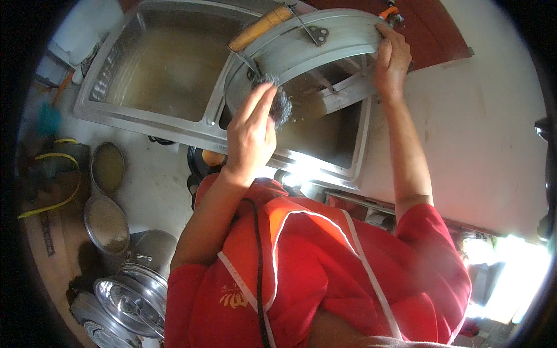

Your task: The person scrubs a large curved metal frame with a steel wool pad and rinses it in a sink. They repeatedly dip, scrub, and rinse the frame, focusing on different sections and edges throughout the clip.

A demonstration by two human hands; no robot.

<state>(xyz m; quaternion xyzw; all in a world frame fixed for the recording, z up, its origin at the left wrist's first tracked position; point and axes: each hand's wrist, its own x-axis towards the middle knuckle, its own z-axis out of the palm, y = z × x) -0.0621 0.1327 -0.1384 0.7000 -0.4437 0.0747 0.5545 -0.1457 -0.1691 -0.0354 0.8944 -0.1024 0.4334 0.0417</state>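
My left hand (251, 130) grips a steel-wool scourer (282, 106) and presses it against the inner wall of a large round metal vessel (348, 34), perhaps a steamer tier. The vessel is tilted over the right basin of a steel double sink (209, 135). Metal bars (346, 95) cross its opening, with murky water (315, 135) visible below. A wooden handle (261, 28) on wire brackets is fixed to its upper left side. My right hand (394, 65) holds the vessel's rim at the upper right, thumb on the near side.
Cloudy water (169, 69) stands in the left basin. An orange-handled tap (389, 14) is behind the vessel. A pale worktop (457, 143) lies to the right. At the lower left are round sieves (107, 224), a metal pot (154, 250), shiny basins (128, 304) and a yellow hose (72, 191).
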